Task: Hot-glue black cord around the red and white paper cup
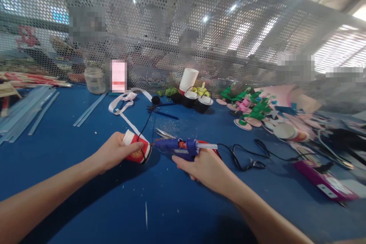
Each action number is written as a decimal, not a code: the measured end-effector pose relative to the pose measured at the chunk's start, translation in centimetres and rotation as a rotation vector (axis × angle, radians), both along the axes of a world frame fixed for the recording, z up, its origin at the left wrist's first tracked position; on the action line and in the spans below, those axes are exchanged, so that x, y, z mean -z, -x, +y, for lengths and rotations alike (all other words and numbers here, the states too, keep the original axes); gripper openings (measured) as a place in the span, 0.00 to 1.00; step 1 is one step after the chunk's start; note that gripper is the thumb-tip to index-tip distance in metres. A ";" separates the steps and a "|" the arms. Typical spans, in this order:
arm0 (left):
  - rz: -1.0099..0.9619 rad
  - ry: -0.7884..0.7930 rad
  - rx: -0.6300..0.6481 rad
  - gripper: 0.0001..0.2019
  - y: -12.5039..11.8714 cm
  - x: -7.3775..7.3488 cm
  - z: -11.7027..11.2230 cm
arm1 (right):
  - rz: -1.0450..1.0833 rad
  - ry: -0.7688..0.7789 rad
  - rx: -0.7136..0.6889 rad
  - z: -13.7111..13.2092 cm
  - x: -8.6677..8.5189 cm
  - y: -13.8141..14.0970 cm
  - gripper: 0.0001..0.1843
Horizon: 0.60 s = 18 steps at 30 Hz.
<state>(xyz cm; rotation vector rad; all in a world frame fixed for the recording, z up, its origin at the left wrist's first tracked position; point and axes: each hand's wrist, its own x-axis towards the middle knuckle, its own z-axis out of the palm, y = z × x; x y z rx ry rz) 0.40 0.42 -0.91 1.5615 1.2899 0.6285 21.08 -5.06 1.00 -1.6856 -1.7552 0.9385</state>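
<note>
My left hand (pixel 114 150) is closed around a red paper cup (pixel 134 155) with a white rim, tilted on its side above the table. Black yarn (pixel 145 124) runs from a small black ball (pixel 155 100) to the cup and along its bottom edge. White ribbon (pixel 130 124) trails behind the cup. A blue hot glue gun (pixel 177 148) is gripped in my right hand (pixel 201 164), a clear glue stick (pixel 208 146) sticking out of its back. Its nozzle points at the cup's bottom edge, very close; whether they touch I cannot tell. Scissors (pixel 164 133) lie behind the gun.
Clear glue sticks (pixel 25 112) lie at left near a jar (pixel 95 81). Stacked white cups (pixel 189 79) and small black buckets (pixel 203 105) stand at the back. Green and pink paper crafts (pixel 248 108) crowd the right, with a black cord (pixel 237 160) and a purple power strip (pixel 326 181).
</note>
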 end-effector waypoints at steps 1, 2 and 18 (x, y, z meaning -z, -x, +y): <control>-0.001 -0.003 -0.003 0.16 0.0 0.0 0.0 | 0.002 -0.008 -0.004 0.1 0.0 0.0 0.09; -0.005 -0.006 -0.003 0.15 0.0 -0.1 0.0 | 0.005 -0.014 -0.007 0.1 -0.1 0.1 0.08; -0.017 0.000 -0.003 0.15 0.1 0.2 0.0 | -0.035 -0.033 0.014 -0.3 -0.2 0.2 0.11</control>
